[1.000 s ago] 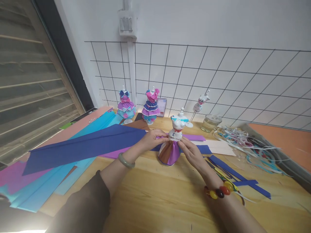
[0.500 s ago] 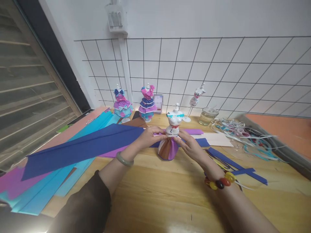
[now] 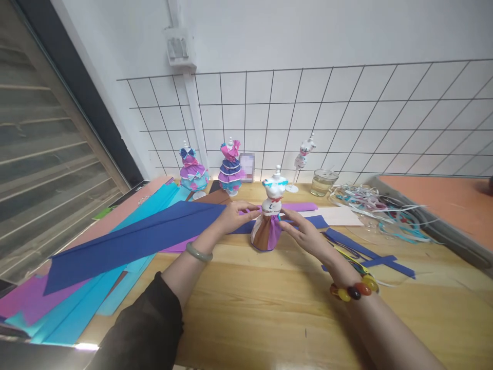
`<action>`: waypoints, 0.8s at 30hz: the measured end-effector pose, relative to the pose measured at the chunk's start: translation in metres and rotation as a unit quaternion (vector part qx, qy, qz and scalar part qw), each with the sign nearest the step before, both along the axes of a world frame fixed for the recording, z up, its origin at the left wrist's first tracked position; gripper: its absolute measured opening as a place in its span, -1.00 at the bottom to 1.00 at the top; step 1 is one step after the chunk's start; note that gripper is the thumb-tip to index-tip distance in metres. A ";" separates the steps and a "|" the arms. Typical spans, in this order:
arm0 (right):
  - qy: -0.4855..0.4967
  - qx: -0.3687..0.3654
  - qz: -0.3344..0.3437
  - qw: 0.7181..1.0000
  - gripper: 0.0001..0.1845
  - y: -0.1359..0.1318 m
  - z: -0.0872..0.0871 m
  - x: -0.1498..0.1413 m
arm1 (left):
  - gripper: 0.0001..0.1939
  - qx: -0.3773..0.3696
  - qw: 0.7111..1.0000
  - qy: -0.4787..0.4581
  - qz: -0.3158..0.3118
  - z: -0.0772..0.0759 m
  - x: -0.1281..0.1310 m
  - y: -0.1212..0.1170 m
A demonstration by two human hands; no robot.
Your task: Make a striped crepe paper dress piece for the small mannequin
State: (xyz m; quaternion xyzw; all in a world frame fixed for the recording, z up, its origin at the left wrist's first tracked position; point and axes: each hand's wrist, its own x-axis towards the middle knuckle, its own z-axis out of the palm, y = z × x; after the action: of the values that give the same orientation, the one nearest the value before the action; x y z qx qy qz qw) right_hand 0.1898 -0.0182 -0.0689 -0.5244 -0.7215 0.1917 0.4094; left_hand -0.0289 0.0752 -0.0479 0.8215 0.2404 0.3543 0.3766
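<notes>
A small white dress form (image 3: pixel 273 187) stands upright on the table before me. It has a turquoise trim at its top and a red bow at the waist. Gathered around its lower part is a brown, purple and white skirt (image 3: pixel 265 232). My left hand (image 3: pixel 235 217) holds the form at the waist from the left, thumb and fingers at the skirt's upper edge. From the right, my right hand (image 3: pixel 304 234) grips the skirt's top with thumb and fingertips. A bit of blue shows by those fingertips; what it is I cannot tell.
Long paper strips, a dark blue one (image 3: pixel 134 236) on top, spread left. Two dressed forms (image 3: pixel 194 172) and a bare form (image 3: pixel 305 153) stand at the back, near a glass jar (image 3: pixel 324 183). Tangled ribbons (image 3: pixel 362 200) and blue strips (image 3: pixel 370 252) lie right.
The view has shifted slightly. My right hand's fingers have loosened and moved a little along the skirt's top edge. The left hand stays at the waist, and the form remains upright.
</notes>
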 end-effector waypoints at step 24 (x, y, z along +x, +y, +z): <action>0.029 -0.044 -0.073 0.996 -0.57 -0.093 -0.043 0.036 | -0.80 -0.237 0.947 0.032 0.212 -0.044 -0.042 -0.091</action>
State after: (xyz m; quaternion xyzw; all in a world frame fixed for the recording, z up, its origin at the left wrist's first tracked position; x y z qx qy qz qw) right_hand 0.2257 -0.1114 -0.1121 -0.5871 -0.6605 0.2077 0.4195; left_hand -0.0704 -0.0155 -0.0923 0.6495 0.4983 0.3323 0.4684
